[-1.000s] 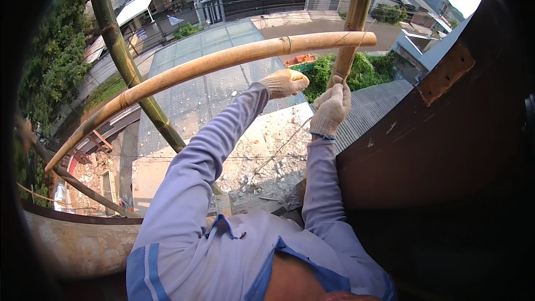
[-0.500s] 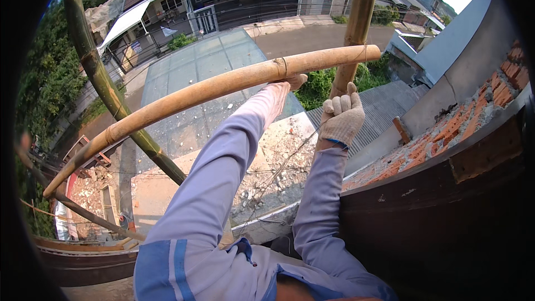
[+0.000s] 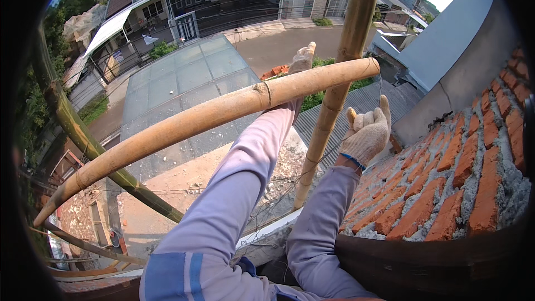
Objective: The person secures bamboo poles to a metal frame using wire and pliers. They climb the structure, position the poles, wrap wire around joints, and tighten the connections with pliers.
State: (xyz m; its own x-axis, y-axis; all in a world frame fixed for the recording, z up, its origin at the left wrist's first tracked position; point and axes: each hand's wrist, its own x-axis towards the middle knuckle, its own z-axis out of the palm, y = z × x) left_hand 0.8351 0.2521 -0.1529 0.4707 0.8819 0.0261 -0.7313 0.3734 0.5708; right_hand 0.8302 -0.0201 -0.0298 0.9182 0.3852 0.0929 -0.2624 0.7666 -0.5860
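Observation:
A thick tan bamboo pole slopes across in front of me, its right end crossing an upright bamboo pole. My left hand, gloved, reaches under and beyond the sloping pole. Its forefinger is stretched out; the pole partly hides the wrist, and nothing shows in the fingers. A thin wire hangs from the sloping pole's right end to my gloved right hand. That hand has its forefinger up along the wire and its thumb apart, with the other fingers curled; the wire's end is hidden.
An exposed brick wall rises close on my right. A greenish bamboo pole leans at left behind the sloping one. Loose thin wires hang by the upright pole. Far below lie a glazed canopy, a corrugated roof and a road.
My left hand has moved up and further beyond the sloping pole, its forefinger now extended. My right hand has shifted right and down, its forefinger straightened. The view has turned, showing more brick wall.

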